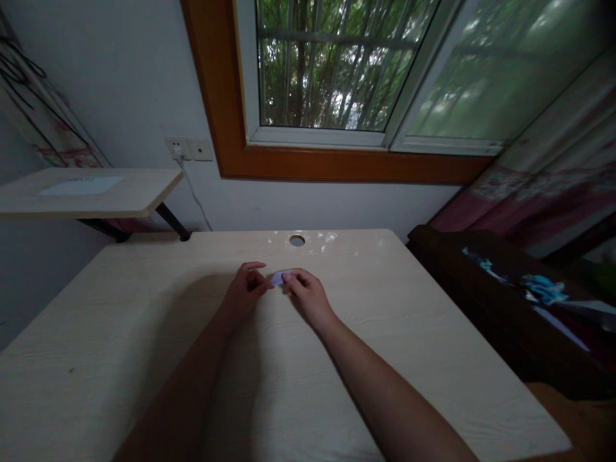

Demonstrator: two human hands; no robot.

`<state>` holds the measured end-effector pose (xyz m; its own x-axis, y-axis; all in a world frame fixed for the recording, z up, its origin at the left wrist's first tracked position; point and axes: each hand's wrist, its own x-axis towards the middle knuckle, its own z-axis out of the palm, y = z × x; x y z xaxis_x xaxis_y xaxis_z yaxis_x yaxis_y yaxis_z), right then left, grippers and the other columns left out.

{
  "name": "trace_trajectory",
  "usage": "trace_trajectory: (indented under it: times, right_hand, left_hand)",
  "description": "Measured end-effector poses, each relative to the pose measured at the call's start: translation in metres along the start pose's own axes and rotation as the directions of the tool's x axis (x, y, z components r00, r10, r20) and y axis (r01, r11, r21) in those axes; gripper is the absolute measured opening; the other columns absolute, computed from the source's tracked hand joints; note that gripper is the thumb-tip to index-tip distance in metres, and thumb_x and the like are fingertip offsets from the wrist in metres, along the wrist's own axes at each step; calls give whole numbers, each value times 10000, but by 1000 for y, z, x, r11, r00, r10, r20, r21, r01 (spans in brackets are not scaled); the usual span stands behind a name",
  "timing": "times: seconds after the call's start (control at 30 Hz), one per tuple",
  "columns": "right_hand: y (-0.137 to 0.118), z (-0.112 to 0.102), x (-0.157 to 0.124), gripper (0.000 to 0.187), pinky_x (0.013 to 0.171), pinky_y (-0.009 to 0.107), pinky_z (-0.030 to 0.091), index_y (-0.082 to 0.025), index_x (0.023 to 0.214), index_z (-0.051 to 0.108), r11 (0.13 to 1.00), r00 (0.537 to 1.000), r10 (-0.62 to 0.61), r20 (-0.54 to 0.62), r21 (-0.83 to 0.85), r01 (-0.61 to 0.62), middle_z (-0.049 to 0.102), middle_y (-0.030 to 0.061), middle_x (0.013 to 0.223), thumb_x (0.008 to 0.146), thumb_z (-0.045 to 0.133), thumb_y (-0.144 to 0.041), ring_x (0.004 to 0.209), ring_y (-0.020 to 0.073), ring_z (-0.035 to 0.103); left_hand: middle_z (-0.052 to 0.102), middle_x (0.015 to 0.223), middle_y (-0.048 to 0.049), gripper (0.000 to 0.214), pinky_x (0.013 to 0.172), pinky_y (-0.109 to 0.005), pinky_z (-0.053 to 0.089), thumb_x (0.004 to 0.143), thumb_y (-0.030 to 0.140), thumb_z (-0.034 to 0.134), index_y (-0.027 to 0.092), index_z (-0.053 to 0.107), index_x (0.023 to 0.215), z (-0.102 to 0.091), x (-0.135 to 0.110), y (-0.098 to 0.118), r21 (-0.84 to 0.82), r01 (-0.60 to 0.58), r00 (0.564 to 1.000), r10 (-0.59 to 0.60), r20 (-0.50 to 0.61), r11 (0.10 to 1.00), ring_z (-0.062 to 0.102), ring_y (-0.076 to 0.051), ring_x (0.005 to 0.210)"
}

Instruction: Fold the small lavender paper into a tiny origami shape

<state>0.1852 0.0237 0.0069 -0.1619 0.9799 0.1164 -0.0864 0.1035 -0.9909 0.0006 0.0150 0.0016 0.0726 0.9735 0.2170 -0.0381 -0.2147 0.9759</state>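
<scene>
A small pale lilac piece, which looks like folded paper [278,278], is held low over the far middle of the desk. My right hand [308,292] pinches its right side between thumb and fingers and covers part of it. At the left corner of the paper, the thumb and a finger of my left hand [243,292] come together in a pinch, while another finger stretches out above. The exact folds are too small to make out.
Both arms reach over a light wood desk [385,359] with a round cable hole [297,240] near its back edge. A raised shelf [139,192] carrying a white sheet [81,186] stands back left. Beyond the right edge is dark furniture [462,289] with blue items [543,289].
</scene>
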Motion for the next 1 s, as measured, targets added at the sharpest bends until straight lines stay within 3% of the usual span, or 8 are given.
trace_trajectory:
  times: [0.2, 0.4, 0.67, 0.87, 1.0]
  right_hand:
    - [10, -1, 0, 299, 561, 242, 356, -178, 727, 699, 992, 999, 31, 33, -126, -27, 612, -24, 624, 795, 698, -469, 564, 119, 488]
    - [11, -2, -1, 300, 594, 252, 393, -184, 727, 704, 997, 999, 12, 43, -73, -8, 663, 2, 662, 825, 667, -465, 596, 134, 537]
    - [7, -2, 0, 343, 606, 261, 421, -185, 678, 675, 995, 1000, 22, 18, -94, -20, 657, 19, 647, 826, 650, -493, 600, 146, 543]
    - [5, -1, -1, 323, 611, 268, 420, -190, 687, 687, 998, 1000, 21, 24, -59, -20, 658, 17, 648, 825, 654, -480, 594, 145, 537]
    - [4, -1, -1, 323, 604, 270, 414, -189, 678, 676, 999, 999, 26, 29, -33, -25, 660, 18, 647, 816, 661, -480, 584, 144, 534]
  left_hand:
    - [609, 692, 45, 483, 605, -235, 406, 777, 297, 760, 203, 492, 1168, -1, 0, -5, 30, -1, 999, 0, 33, 1000, 577, -120, 637]
    - [634, 711, 37, 525, 626, -237, 410, 778, 302, 758, 206, 476, 1210, -1, -1, -3, 15, 22, 999, -23, 45, 1000, 589, -123, 658]
    - [645, 699, 59, 854, 682, -254, 430, 760, 287, 771, 224, 259, 1440, 0, -3, -2, -18, 37, 999, -36, 8, 999, 591, -114, 639]
    - [636, 711, 61, 923, 663, -248, 419, 773, 275, 755, 229, 182, 1495, 2, -5, 3, -16, 37, 999, -37, 2, 999, 573, -106, 629]
    - [627, 699, 71, 889, 654, -244, 424, 772, 280, 753, 227, 215, 1479, 3, -5, 5, -40, 42, 999, -42, -3, 998, 568, -101, 617]
